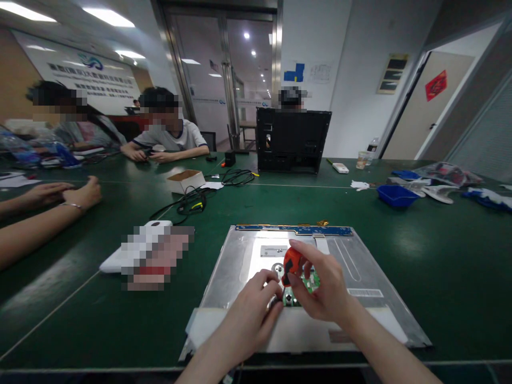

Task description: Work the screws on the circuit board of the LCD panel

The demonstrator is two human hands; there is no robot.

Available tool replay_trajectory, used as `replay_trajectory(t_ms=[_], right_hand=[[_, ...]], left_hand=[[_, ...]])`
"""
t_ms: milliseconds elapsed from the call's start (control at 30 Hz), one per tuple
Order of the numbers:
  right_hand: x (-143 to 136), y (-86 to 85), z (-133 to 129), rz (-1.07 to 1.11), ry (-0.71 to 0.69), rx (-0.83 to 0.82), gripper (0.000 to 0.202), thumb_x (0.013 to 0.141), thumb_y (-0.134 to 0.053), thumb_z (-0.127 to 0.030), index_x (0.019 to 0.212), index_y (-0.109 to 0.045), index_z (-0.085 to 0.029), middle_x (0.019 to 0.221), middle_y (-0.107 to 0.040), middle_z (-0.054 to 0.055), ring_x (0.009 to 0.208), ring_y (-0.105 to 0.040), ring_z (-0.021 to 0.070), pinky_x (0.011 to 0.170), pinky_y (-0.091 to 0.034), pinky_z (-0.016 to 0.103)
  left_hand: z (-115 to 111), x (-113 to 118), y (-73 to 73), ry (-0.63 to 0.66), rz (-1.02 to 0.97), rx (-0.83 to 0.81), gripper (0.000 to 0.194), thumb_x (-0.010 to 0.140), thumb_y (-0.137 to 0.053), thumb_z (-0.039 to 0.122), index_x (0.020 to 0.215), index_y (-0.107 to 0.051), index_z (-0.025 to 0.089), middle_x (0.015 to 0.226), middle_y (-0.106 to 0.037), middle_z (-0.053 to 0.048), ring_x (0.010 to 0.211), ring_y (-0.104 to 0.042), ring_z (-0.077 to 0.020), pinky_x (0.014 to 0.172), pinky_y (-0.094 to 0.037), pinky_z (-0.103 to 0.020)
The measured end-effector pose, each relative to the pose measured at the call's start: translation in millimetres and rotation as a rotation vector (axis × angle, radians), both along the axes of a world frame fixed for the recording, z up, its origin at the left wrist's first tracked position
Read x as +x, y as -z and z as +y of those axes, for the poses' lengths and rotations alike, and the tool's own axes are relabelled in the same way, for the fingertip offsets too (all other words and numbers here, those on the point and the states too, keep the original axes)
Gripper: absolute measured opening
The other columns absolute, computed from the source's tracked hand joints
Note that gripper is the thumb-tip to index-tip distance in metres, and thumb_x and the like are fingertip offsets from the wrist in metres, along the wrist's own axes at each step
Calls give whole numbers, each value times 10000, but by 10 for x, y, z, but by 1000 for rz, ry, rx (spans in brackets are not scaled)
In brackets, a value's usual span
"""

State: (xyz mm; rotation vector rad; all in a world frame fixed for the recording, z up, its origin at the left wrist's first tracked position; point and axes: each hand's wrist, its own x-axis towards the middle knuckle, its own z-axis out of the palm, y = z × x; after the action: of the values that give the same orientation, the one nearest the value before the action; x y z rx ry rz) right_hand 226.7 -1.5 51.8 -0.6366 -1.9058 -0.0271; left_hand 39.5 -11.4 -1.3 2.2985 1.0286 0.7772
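A silver metal panel (232,272) lies flat near the table's front edge, with a blue circuit strip (272,229) along its far side. My right hand (320,277) is closed around an orange and black screwdriver (292,264), held upright with its shaft pointing down at a green circuit board (290,298) in the panel's middle. My left hand (260,298) rests beside the shaft, its fingers bent together at the board's left edge. What its fingertips hold, if anything, is hidden. A round metal part (278,268) sits just beyond them.
A white device (116,261) and a blurred-out item lie left of the panel. Farther back are an open box (186,181), black cables (238,177), a black display frame (294,140) and a blue tray (397,196). Another person's hands (82,194) are at the left; others sit behind.
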Motion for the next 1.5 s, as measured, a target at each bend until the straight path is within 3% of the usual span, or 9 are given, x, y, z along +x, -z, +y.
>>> replay_trajectory(t_ms=[300,500,733,1500], right_hand=[[1,47,47,-11,-16,-11,467,959,-576,-263,1403,-435,-240,878,-700,17,582,-599,122,493,-480,242],[-5,28,28,-13,21,-4,541,940,-537,-209,1463,-397,-201,775,-693,3,521,-588,127,493,-494,249],[-4,28,9,2,-17,-20,530,903,-516,-163,1420,-410,-209,866,-729,27,541,-623,132,530,-544,259],[-23,11,15,27,0,13,408,995,-514,-280,1384,-411,-213,809,-703,3,488,-591,114,465,-502,245]], left_hand=[[-14,-9,27,-11,0,17,184,880,-511,96,1017,-572,203,1138,-573,-94,1016,-584,-242,881,-509,-384],[-17,6,-32,-5,-7,-15,162,882,-509,110,987,-592,201,1122,-583,-95,1001,-595,-242,866,-518,-381],[-9,-13,-3,1,-12,-9,149,886,-521,115,971,-608,201,1102,-600,-91,992,-603,-242,850,-521,-362],[22,7,50,-11,7,16,212,851,-513,47,984,-573,201,1107,-592,-82,979,-604,-233,824,-509,-353]])
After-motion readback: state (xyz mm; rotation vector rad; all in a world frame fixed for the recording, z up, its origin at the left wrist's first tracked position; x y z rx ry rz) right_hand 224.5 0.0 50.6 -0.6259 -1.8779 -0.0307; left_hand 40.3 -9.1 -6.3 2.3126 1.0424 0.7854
